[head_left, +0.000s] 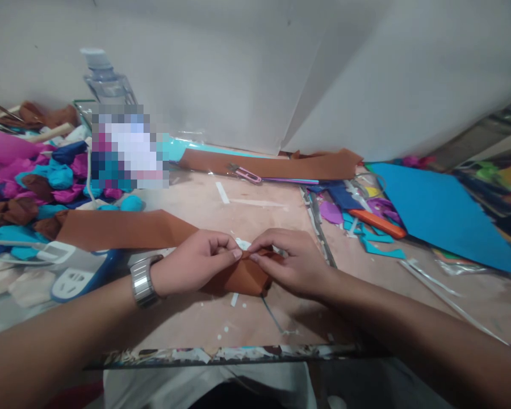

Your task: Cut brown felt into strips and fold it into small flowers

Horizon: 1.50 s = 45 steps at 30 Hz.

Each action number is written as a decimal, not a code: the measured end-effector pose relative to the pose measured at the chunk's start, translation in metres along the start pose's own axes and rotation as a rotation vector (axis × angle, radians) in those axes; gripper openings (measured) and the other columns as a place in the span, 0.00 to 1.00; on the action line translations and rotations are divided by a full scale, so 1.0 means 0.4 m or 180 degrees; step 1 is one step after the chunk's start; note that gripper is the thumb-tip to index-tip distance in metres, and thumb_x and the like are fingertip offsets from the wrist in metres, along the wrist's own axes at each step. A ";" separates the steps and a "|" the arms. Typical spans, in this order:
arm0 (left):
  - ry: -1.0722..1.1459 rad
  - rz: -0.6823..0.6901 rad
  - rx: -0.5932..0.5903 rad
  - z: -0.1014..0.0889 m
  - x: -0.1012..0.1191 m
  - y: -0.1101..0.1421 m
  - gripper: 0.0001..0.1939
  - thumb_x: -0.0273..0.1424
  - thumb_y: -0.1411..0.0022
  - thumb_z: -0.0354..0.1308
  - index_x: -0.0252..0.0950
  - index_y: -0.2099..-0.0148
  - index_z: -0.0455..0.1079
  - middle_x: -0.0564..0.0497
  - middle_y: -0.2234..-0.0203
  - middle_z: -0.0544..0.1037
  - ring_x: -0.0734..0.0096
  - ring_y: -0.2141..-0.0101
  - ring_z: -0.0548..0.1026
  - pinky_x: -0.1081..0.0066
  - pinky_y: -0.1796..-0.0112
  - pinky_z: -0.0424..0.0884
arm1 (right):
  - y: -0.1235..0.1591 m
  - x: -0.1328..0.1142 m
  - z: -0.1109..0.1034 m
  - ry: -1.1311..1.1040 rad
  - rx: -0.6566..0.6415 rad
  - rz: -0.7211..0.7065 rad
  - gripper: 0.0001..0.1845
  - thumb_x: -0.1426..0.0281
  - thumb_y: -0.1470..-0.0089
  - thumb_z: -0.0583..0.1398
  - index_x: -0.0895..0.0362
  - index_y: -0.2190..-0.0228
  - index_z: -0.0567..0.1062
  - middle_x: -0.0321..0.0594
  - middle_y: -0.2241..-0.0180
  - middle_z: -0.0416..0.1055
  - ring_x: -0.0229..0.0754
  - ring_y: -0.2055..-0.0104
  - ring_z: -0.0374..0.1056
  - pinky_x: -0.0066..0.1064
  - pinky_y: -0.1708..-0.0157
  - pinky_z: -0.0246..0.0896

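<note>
A long strip of brown crepe paper (123, 228) runs across the table from the left. Its right end is gathered into a bunch (243, 277) between both hands. My left hand (191, 262), with a metal watch at the wrist, pinches the bunch from the left, fingers closed. My right hand (290, 261) pinches it from the right, thumb and forefinger pressed on the folded top edge. The fingertips of the two hands nearly meet over the paper.
A heap of rolled crepe pieces (29, 182) in blue, magenta and brown lies at the left. A white power strip (72, 278) sits near my left forearm. A second brown strip (281, 166) lies at the back. A blue sheet (438, 207), an orange cutter (377, 222) and paper scraps lie to the right.
</note>
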<state>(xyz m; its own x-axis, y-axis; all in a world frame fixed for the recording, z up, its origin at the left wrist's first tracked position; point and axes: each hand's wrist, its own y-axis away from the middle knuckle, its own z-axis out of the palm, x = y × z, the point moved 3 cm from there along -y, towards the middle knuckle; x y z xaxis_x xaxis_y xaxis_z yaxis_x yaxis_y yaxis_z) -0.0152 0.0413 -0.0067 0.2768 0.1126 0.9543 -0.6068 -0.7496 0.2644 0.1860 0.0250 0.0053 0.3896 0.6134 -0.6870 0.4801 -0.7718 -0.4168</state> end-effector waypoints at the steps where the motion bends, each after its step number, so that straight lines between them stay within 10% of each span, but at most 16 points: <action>1: -0.0028 -0.0009 -0.0008 0.001 0.001 0.001 0.18 0.44 0.32 0.60 0.32 0.63 0.73 0.59 0.79 0.64 0.78 0.76 0.58 0.75 0.74 0.53 | 0.000 -0.002 -0.001 0.0077 -0.0002 -0.0057 0.05 0.73 0.38 0.63 0.55 0.62 0.81 0.39 0.65 0.82 0.38 0.66 0.76 0.29 0.65 0.71; 17: -0.0214 0.0343 0.0186 0.006 0.013 0.009 0.14 0.39 0.32 0.61 0.32 0.63 0.75 0.54 0.75 0.75 0.77 0.74 0.68 0.76 0.72 0.61 | -0.001 -0.003 0.010 0.0423 -0.0212 -0.0307 0.07 0.75 0.35 0.59 0.55 0.60 0.77 0.43 0.62 0.80 0.42 0.61 0.75 0.33 0.60 0.70; 45: -0.2771 0.1246 0.0920 0.015 0.028 0.037 0.17 0.41 0.24 0.51 0.38 0.59 0.77 0.52 0.71 0.82 0.70 0.71 0.77 0.71 0.69 0.62 | -0.006 -0.012 0.025 -0.0539 -0.0323 0.0971 0.06 0.72 0.35 0.58 0.57 0.64 0.76 0.38 0.65 0.76 0.40 0.63 0.71 0.31 0.63 0.64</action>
<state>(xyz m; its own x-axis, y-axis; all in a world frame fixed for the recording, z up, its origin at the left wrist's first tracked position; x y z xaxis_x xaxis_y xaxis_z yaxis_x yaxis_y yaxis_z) -0.0165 0.0276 0.0071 0.6160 -0.6072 0.5019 -0.5994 -0.7747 -0.2015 0.1750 0.0220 0.0036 0.3954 0.3146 -0.8630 0.4407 -0.8893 -0.1223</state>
